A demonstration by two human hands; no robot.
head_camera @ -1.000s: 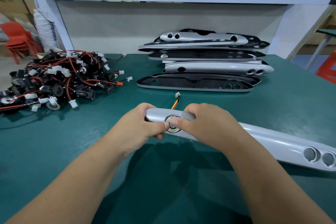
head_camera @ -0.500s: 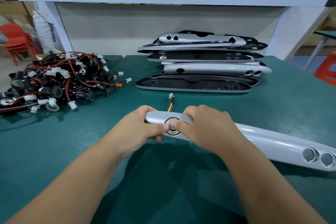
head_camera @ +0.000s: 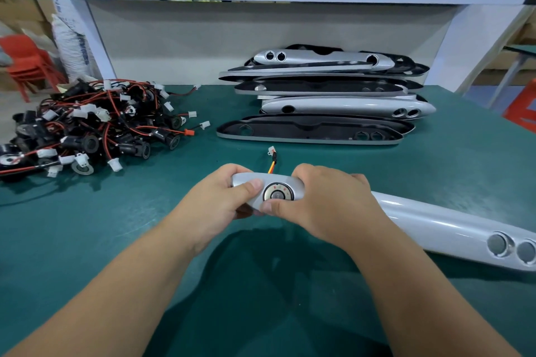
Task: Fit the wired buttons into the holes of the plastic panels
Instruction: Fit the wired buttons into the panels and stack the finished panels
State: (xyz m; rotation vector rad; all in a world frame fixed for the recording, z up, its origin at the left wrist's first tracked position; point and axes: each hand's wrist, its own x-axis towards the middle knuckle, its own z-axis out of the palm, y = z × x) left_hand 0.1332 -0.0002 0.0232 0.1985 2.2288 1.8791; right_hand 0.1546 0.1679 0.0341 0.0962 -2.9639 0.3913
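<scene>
Toward front edge of bench (head_camera: 116, 240), button (head_camera: 279, 192) sits in hole at left end of silver panel (head_camera: 435, 226); panel's long axis runs off right, wire (head_camera: 272, 166) trailing toward back. I see both hands flanking button: left hand (head_camera: 214, 200) grips panel tip, right hand (head_camera: 327, 203) curled round panel, thumb just below button.

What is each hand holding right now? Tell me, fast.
Left hand: grips the silver panel at its end, thumb beside the round button.
Right hand: grips the same panel, thumb at the button's lower edge.
</scene>
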